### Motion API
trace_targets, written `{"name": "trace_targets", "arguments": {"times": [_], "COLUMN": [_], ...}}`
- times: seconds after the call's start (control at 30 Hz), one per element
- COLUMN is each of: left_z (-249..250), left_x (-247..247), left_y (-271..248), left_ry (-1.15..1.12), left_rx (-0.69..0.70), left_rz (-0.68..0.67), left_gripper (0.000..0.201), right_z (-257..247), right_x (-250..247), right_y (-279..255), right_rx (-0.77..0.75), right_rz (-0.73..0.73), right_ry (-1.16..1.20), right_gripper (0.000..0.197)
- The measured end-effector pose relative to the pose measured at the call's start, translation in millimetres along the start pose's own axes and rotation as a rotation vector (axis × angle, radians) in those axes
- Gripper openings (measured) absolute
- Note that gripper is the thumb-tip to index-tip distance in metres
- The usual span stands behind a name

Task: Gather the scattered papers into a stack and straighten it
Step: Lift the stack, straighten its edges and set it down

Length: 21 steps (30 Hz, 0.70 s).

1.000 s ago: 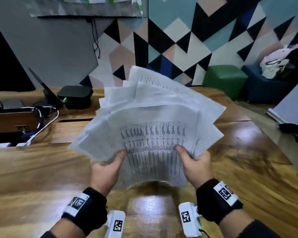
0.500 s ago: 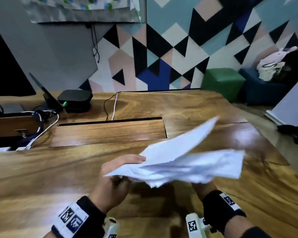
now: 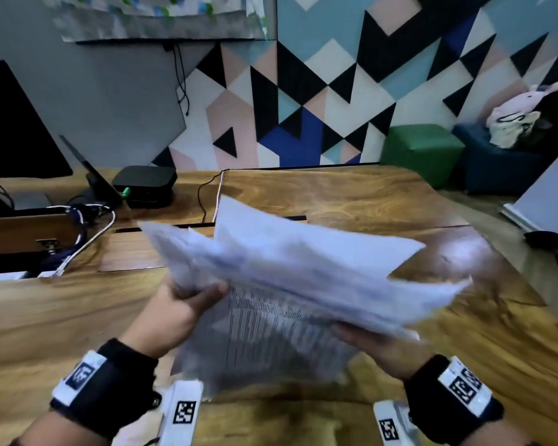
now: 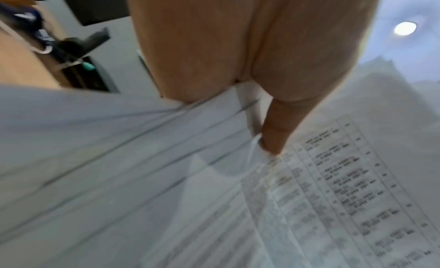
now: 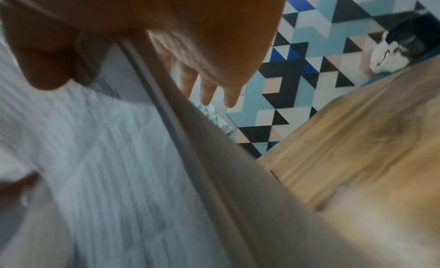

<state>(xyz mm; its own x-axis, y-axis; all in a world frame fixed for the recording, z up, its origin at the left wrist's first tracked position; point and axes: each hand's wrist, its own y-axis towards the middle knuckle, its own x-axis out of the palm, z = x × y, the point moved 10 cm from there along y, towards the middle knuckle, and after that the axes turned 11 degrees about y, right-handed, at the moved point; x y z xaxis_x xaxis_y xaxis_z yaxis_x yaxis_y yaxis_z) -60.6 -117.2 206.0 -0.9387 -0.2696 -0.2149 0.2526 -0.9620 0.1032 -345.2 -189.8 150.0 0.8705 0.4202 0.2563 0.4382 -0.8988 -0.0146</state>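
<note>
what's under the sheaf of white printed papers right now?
Under the sheaf of white printed papers: right hand supporting it, above the glossy wooden table. The table directly beneath is covered; left hand grips the edge.

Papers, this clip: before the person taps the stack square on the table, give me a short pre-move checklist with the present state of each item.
1. Left hand grips the papers: ok, thumb on top at the left edge.
2. Right hand holds the papers: ok, fingers underneath.
3. Sheet edges aligned: not ok, corners fan out at the far left and the right.
4. All sheets gathered: ok as far as the head view shows; none lie on the table.
5. Landing spot below the papers free: cannot tell, the papers hide it.
6. Sheet count and order: cannot tell, blurred.
</note>
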Motion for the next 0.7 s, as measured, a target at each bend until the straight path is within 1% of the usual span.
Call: {"name": "trace_targets", "arguments": {"times": [0.03,0.07,0.1,0.13,0.17,0.2,0.23,0.27,0.3,0.33,0.37,0.4,0.43,0.5,0.57,0.6,0.63,0.67,0.7], "left_z": [-1,-12,-18,-23,-24,-25,-27,-33,-38,-43,-47,-49,-45,-22,2,8,8,8,3], "left_x": [2,2,-2,-3,-5,-3,1,6,12,18,22,23,21,21,21,19,17,17,18], "left_y": [3,8,9,14,16,18,17,20,20,20,18,15,11,-3,-17,-20,-20,-17,-13], "left_ry": [-0.094,-0.157,-0.196,-0.244,-0.269,-0.285,-0.282,-0.277,-0.265,-0.222,-0.132,-0.050,0.017,0.028,-0.057,-0.105,-0.135,-0.159,-0.149], "left_rx": [-0.051,-0.071,-0.143,-0.154,-0.186,-0.172,-0.191,-0.199,-0.234,-0.239,-0.260,-0.243,-0.209,-0.078,0.042,0.074,0.079,0.092,0.083], "left_rz": [-0.043,-0.087,-0.073,-0.055,-0.014,-0.018,-0.005,-0.004,0.017,0.040,0.096,0.167,0.266,0.425,0.464,0.459,0.430,0.348,0.235], "left_gripper": [0.023,0.038,0.052,0.057,0.059,0.058,0.057,0.053,0.042,0.026,0.013,0.009,0.010,0.013,0.009,0.013,0.023,0.032,0.040], "right_z": [-12,-18,-30,-36,-39,-35,-27,-18,-12,-9,-5,-4,-6,-24,-44,-54,-62,-68,-72], "right_x": [6,7,12,16,19,15,8,3,0,0,2,4,7,15,22,23,19,14,9], "right_y": [1,6,11,16,21,28,34,40,43,46,48,48,44,34,25,21,19,19,22], "right_rx": [-0.001,-0.029,-0.062,-0.101,-0.105,-0.102,-0.085,-0.062,-0.042,-0.042,-0.033,-0.045,-0.076,-0.213,-0.305,-0.344,-0.374,-0.393,-0.396], "right_rz": [-0.010,-0.002,0.008,0.000,0.025,0.065,0.132,0.190,0.252,0.294,0.330,0.361,0.393,0.425,0.402,0.392,0.406,0.411,0.403], "right_ry": [-0.044,-0.038,0.011,0.031,0.029,0.040,0.046,0.055,0.046,0.008,-0.046,-0.077,-0.098,-0.076,-0.044,-0.036,-0.030,-0.019,-0.012], "right_gripper": [0.040,0.046,0.042,0.036,0.031,0.027,0.020,0.011,0.003,0.005,0.008,0.010,0.012,0.010,0.008,0.010,0.016,0.021,0.023]}}
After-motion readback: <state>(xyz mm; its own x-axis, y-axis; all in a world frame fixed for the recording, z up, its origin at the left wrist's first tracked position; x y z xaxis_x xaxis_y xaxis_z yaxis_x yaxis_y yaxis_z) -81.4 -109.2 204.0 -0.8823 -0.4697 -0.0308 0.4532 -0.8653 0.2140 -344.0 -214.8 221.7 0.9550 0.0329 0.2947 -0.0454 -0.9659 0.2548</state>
